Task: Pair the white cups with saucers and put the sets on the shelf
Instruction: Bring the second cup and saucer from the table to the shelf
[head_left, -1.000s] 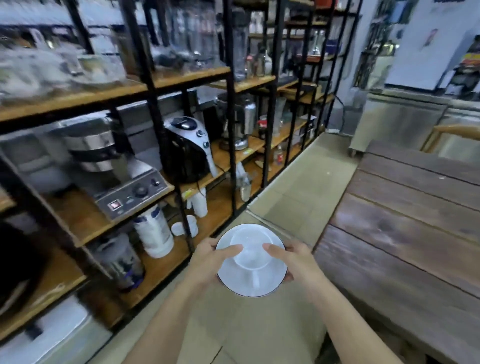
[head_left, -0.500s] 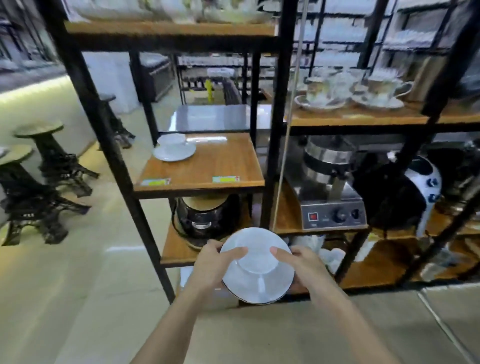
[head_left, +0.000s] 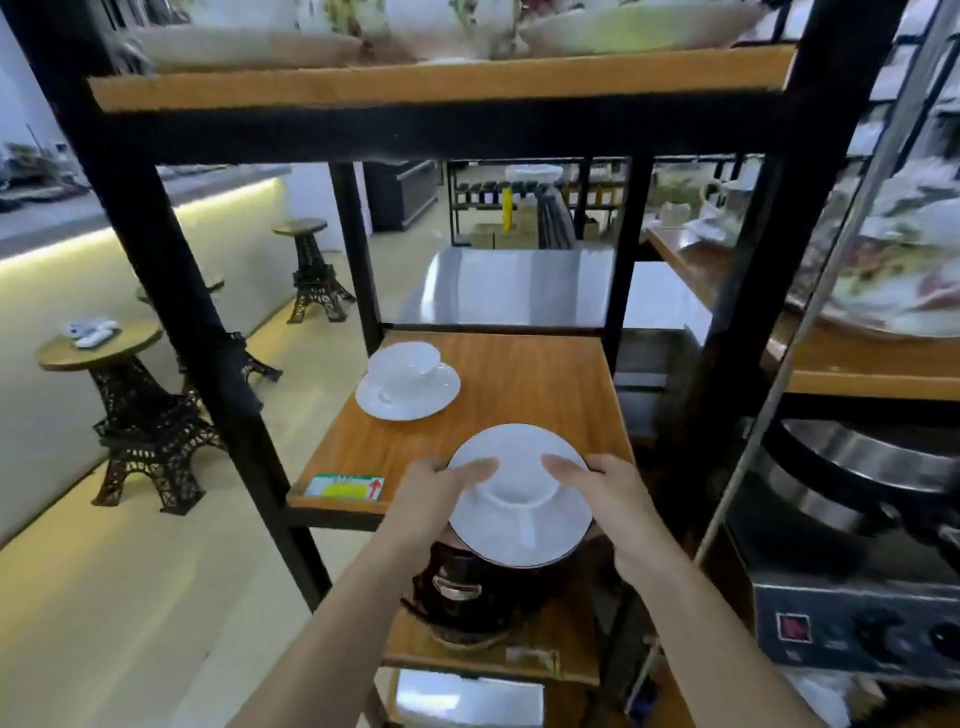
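Observation:
I hold a white cup (head_left: 517, 488) on a white saucer (head_left: 519, 535) with both hands, just at the front edge of a wooden shelf (head_left: 530, 395). My left hand (head_left: 441, 493) grips the saucer's left rim, thumb on the cup. On the right rim sits my right hand (head_left: 608, 499), thumb also on the cup. Another white cup (head_left: 405, 364) stands on its saucer (head_left: 408, 392) at the shelf's back left.
Black metal posts (head_left: 166, 291) frame the shelf. A dark cooker (head_left: 478, 592) sits on the board below, a steel appliance (head_left: 857, 618) at the lower right. Dishes fill the upper shelf (head_left: 441, 78). Tower-shaped stools (head_left: 140, 415) stand on the floor at left.
My view has turned from the wooden table to the shelf unit and moved closer. Both hands have carried the cup and saucer up to the middle shelf's front edge.

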